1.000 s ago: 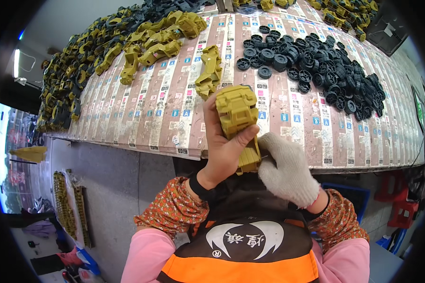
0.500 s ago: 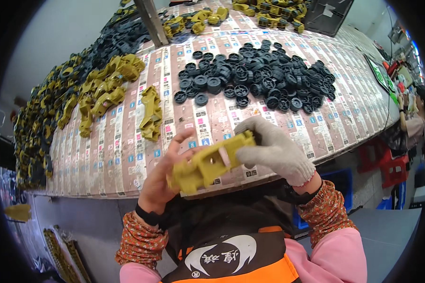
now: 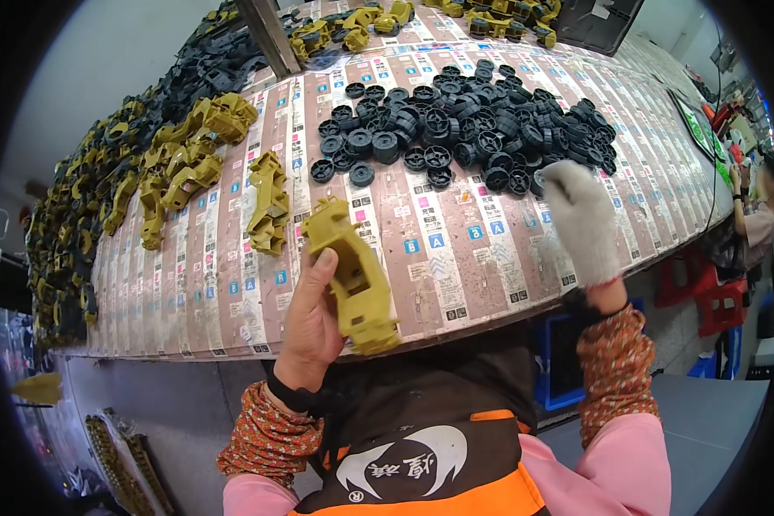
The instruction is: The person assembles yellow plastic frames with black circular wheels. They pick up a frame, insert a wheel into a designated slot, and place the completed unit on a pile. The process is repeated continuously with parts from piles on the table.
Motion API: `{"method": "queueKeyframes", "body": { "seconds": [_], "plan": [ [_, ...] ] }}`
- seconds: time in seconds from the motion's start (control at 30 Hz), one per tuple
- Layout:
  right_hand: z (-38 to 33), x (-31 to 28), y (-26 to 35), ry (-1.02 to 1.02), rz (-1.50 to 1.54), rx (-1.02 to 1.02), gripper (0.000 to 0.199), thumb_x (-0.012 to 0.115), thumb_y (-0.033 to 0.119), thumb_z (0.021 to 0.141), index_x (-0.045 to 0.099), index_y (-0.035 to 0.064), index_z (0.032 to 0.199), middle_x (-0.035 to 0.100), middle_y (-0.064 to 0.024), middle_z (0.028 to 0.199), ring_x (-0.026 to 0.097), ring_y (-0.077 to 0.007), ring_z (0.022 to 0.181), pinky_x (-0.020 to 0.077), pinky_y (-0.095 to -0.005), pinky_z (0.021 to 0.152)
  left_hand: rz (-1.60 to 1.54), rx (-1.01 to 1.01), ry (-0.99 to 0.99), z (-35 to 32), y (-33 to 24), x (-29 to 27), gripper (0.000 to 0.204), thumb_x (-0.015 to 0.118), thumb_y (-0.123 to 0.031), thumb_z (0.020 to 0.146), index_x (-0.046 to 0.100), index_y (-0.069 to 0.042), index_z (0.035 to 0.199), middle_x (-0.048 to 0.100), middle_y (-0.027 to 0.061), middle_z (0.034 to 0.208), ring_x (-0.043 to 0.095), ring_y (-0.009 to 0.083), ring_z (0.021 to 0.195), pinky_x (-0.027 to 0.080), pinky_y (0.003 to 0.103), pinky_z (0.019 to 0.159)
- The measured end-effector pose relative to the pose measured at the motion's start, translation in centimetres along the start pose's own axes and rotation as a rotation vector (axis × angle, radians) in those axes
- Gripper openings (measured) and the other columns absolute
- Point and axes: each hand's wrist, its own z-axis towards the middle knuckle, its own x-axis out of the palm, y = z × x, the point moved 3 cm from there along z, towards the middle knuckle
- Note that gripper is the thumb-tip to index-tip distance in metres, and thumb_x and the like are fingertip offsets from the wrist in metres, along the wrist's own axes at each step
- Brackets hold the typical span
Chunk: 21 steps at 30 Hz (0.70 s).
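My bare left hand (image 3: pixel 312 320) grips a yellow plastic toy vehicle body (image 3: pixel 371 297) near the table's front edge, thumb across its side. The body stands tilted, with its openings in view. My right hand (image 3: pixel 583 225), in a white knitted glove, is at the front right edge of a heap of black plastic wheels (image 3: pixel 490 129). Its fingers are curled in, and anything inside them is hidden. One wheel shows right beside the fingertips. Another yellow body (image 3: pixel 268 204) lies on the table to the left of the held one.
More yellow bodies (image 3: pixel 185 159) lie farther left, beside a long mound of yellow and dark parts (image 3: pixel 86 206). A metal post (image 3: pixel 267 34) rises at the back. Blue crates and red stools (image 3: pixel 721 305) stand on the floor at right, where another person (image 3: pixel 758 206) is.
My right hand has let go of the yellow vehicle body and moved right and away to the wheel heap. My left hand keeps the body, now turned more upright.
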Motion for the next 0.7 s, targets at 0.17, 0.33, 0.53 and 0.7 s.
{"method": "queueKeyframes", "body": {
  "seconds": [0.17, 0.33, 0.53, 0.7],
  "plan": [
    [2.8, 0.5, -5.9, 0.045, -0.327, 0.070, 0.021, 0.065, 0.016, 0.097, 0.066, 0.0051, 0.115, 0.069, -0.0211, 0.112, 0.068, -0.0421, 0.106, 0.0546, -0.0497, 0.092, 0.005, -0.075, -0.014, -0.2, 0.6, 0.2, 0.045, 0.067, -0.020, 0.106, 0.049, -0.012, 0.147, 0.066, 0.0045, 0.123, 0.070, 0.0187, 0.109, 0.064, 0.039, 0.092],
    [2.4, 2.8, -4.4, 0.064, -0.147, 0.020, 0.024, 0.066, 0.014, 0.095, 0.064, 0.0062, 0.118, 0.068, -0.0209, 0.112, 0.067, -0.0423, 0.109, 0.0542, -0.0488, 0.093, 0.065, -0.071, 0.008, -0.3, 1.6, 0.4, 0.049, 0.067, -0.015, 0.104, 0.049, -0.011, 0.149, 0.066, 0.0041, 0.125, 0.069, 0.0176, 0.110, 0.062, 0.037, 0.093],
    [-0.3, 4.3, 1.7, 0.275, 0.032, -0.042, 0.023, 0.066, 0.013, 0.095, 0.065, 0.0064, 0.117, 0.068, -0.0194, 0.110, 0.068, -0.0390, 0.102, 0.0545, -0.0476, 0.090, 0.096, -0.122, -0.004, -0.4, 2.9, -0.4, 0.055, 0.069, -0.012, 0.102, 0.045, -0.013, 0.151, 0.063, 0.0026, 0.126, 0.066, 0.0154, 0.112, 0.060, 0.035, 0.095],
    [-1.1, 3.3, 4.2, 0.311, 0.017, -0.152, 0.028, 0.067, 0.009, 0.093, 0.065, 0.0072, 0.121, 0.066, -0.0182, 0.109, 0.068, -0.0394, 0.103, 0.0545, -0.0473, 0.089, 0.112, -0.120, -0.011, -0.9, 2.8, -0.5, 0.058, 0.069, -0.010, 0.101, 0.043, -0.013, 0.153, 0.062, 0.0031, 0.128, 0.066, 0.0154, 0.113, 0.059, 0.036, 0.096]
  ]
}}
